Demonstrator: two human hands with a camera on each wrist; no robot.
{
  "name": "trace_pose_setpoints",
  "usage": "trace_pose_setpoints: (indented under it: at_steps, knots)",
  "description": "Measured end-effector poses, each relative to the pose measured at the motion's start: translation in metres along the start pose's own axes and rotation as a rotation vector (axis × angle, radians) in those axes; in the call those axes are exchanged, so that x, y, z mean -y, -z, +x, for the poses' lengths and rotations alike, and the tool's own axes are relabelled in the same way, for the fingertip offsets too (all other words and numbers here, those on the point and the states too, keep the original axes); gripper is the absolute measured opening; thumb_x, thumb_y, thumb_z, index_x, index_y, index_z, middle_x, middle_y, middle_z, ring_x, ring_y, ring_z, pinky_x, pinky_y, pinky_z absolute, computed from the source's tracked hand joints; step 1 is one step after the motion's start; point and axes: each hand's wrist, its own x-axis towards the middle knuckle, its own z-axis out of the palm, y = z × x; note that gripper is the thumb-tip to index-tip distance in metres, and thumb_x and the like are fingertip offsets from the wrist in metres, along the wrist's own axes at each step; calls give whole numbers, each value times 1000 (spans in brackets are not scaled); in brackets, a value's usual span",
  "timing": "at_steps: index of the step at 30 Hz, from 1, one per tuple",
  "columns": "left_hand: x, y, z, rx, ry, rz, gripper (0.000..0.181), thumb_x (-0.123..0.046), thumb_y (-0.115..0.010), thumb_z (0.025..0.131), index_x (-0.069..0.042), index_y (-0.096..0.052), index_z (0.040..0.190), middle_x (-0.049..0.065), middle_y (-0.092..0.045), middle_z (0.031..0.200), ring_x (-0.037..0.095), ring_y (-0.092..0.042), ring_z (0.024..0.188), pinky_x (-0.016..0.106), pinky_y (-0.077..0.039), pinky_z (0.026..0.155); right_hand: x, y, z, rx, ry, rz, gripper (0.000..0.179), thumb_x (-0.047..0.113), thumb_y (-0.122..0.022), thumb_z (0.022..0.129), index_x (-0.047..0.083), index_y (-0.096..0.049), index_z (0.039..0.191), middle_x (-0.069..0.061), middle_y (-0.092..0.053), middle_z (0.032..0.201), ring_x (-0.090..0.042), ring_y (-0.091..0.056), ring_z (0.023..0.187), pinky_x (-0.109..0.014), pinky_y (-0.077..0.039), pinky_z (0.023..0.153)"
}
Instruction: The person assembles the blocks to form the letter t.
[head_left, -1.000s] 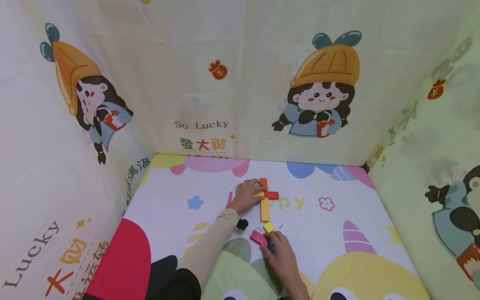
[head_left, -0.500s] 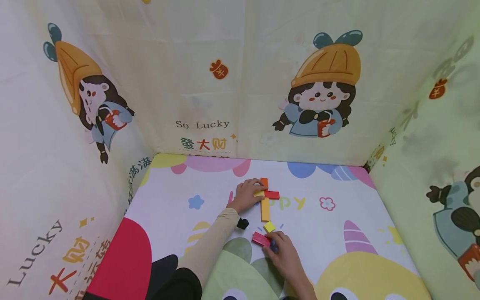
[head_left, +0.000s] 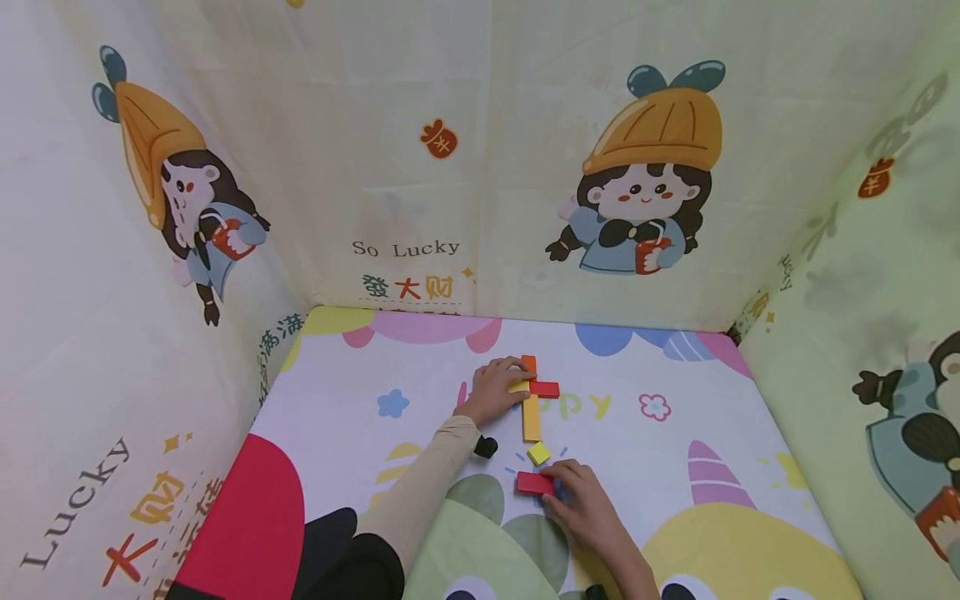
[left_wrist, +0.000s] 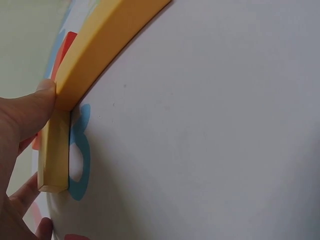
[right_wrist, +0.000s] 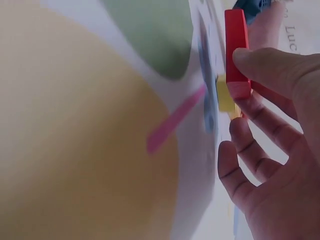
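Note:
My left hand (head_left: 491,390) steadies a short yellow block (left_wrist: 55,152), its thumb pressed where that block meets a longer orange-yellow block (head_left: 532,418). An orange block (head_left: 529,365) and a red block (head_left: 544,390) adjoin them, together making a cross on the table. Nearer the person, my right hand (head_left: 588,504) pinches a second red block (head_left: 535,483) between thumb and fingers. The right wrist view has the thumb on that red block (right_wrist: 236,47), which appears held off the surface; its other fingers are loosely bent. A yellow cube (head_left: 538,453) sits between this block and the cross.
A white tablecloth (head_left: 450,358) with printed cartoon shapes covers the table. Fabric walls with printed figures (head_left: 648,183) stand at the back and both sides. A small black object (head_left: 486,447) shows at the left wrist.
The right hand has shifted a little to the right with the red block. That block has turned from slanting to nearly level. My left hand and the cross stay put.

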Motion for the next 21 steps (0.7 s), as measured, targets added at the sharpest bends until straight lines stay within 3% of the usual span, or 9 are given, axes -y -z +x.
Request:
trace_pose_setpoints:
  at_steps: [5, 13, 21]
  knots:
    - [0, 1, 0, -1, -2, -6, 42, -41, -66, 102, -33, -64, 143, -5, -54, 149, 26, -42, 145, 58, -35, 117, -4, 7, -1, 12, -9, -14, 36, 13, -86, 85, 28, -75, 116, 15, -66, 117, -8, -53, 104, -30, -52, 93]
    - [-2, 3, -1, 0, 6, -19, 42, -39, -68, 101, -32, -65, 143, -4, -55, 149, 26, -42, 145, 59, -35, 118, -18, 16, -1, -89, 98, -56, 39, 3, -88, 79, 19, -77, 113, 8, -68, 112, -10, -54, 98, -29, -52, 85]
    - [2, -3, 2, 4, 19, -18, 42, -41, -66, 102, -35, -64, 143, -6, -53, 150, 25, -41, 147, 59, -34, 119, -31, 24, -3, -164, 189, -113, 42, 1, -89, 75, 15, -76, 113, 2, -70, 112, -13, -55, 95, -32, -51, 82]
